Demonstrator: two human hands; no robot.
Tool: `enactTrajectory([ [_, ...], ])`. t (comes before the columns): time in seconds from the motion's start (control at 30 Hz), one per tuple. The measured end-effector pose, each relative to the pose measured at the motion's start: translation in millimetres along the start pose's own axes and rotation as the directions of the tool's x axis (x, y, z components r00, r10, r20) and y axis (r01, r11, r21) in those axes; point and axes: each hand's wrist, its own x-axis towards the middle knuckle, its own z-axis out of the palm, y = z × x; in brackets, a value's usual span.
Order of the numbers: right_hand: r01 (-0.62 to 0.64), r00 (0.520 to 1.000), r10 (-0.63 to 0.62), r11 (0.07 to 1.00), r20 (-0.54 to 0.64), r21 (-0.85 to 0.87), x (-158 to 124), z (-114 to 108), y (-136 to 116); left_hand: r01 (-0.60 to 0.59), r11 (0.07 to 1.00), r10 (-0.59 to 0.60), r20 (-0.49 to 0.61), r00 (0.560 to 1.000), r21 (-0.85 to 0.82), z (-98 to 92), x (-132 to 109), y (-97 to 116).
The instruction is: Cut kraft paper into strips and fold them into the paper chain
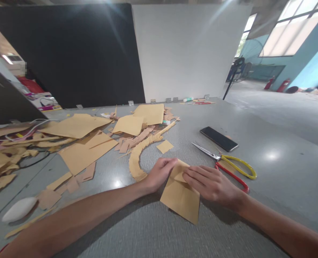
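A square sheet of tan paper [180, 199] lies on the grey table [269, 186] in front of me, its far corner folded over. My left hand [160, 173] pinches the sheet's far left edge, fingers curled on the fold. My right hand [211, 183] lies flat on the sheet's right side, fingers stretched out and pressing the folded corner down.
Scissors [228, 164] with yellow and red handles lie just right of my right hand, a black phone [218, 138] beyond them. A curved chain of folded paper [137, 157], loose tan sheets [86, 150] and scraps cover the left. A white oval object [19, 209] sits near left.
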Motion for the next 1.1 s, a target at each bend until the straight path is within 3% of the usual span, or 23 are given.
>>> enactTrajectory([
  [0.13,-0.035,0.999,0.034,0.998,0.033,0.058,0,2,-1,-0.019,0.999,0.016,0.077,0.997,0.030,0.2,-1,0],
  [0.23,-0.239,0.971,0.236,0.920,0.047,0.310,1,2,-3,-0.010,1.000,0.008,0.064,0.998,0.029,-0.3,-3,0],
  [0.3,-0.451,0.880,0.466,0.757,0.094,0.473,3,3,-4,-0.010,1.000,0.009,0.081,0.997,0.009,-0.4,-3,0],
  [0.37,-0.642,0.726,0.655,0.533,0.212,0.552,5,5,-5,-0.029,1.000,0.028,0.102,0.994,0.004,0.0,-4,1],
  [0.43,-0.746,0.596,0.715,0.324,0.366,0.582,8,8,-4,-0.063,0.998,0.060,0.116,0.991,0.027,0.6,-5,3],
  [0.53,-0.777,0.536,0.670,0.154,0.513,0.610,9,13,-3,-0.108,0.991,0.098,0.113,0.989,0.085,1.5,-6,5],
  [0.63,-0.776,0.525,0.675,0.131,0.518,0.617,9,13,-2,-0.134,0.982,0.120,0.111,0.987,0.132,1.6,-6,5],
  [0.8,-0.774,0.562,0.624,0.166,0.542,0.611,8,11,-3,-0.152,0.959,0.128,0.114,0.985,0.239,0.8,-6,3],
  [0.87,-0.785,0.553,0.623,0.168,0.553,0.596,10,10,-4,-0.154,0.945,0.131,0.097,0.987,0.289,1.7,-6,1],
  [0.97,-0.816,0.476,0.687,0.111,0.550,0.568,14,7,-7,-0.167,0.938,0.166,0.030,0.986,0.303,5.5,-7,-1],
  [1.1,-0.803,0.380,0.740,-0.034,0.555,0.595,16,7,-7,-0.213,0.937,0.233,-0.039,0.972,0.276,10.5,-6,-3],
])
